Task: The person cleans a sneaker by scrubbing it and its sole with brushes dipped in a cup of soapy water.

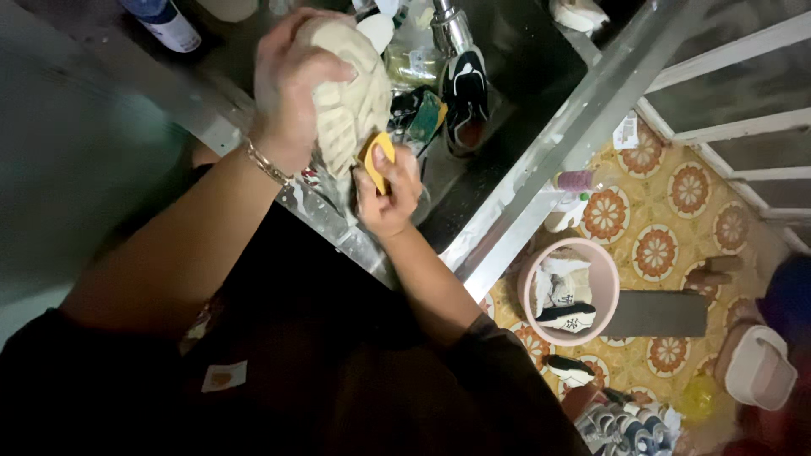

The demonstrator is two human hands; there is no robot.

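Note:
My left hand (pixel 287 84) grips a cream-coloured shoe (pixel 351 105) with its ribbed sole turned toward me, held above a steel sink (pixel 507 51). My right hand (pixel 389 194) is closed on a yellow sponge (pixel 376 160) pressed against the heel end of the shoe's sole. A bracelet sits on my left wrist. A black and white shoe (pixel 465 93) lies in the sink just beyond, next to a green and yellow sponge (pixel 427 118).
A tap (pixel 448 25) stands over the sink. A bottle (pixel 169 25) is at the counter's far left. On the patterned floor to the right stand a pink basin (pixel 604 287) holding shoes, more shoes (pixel 621 418), and a white railing (pixel 735 127).

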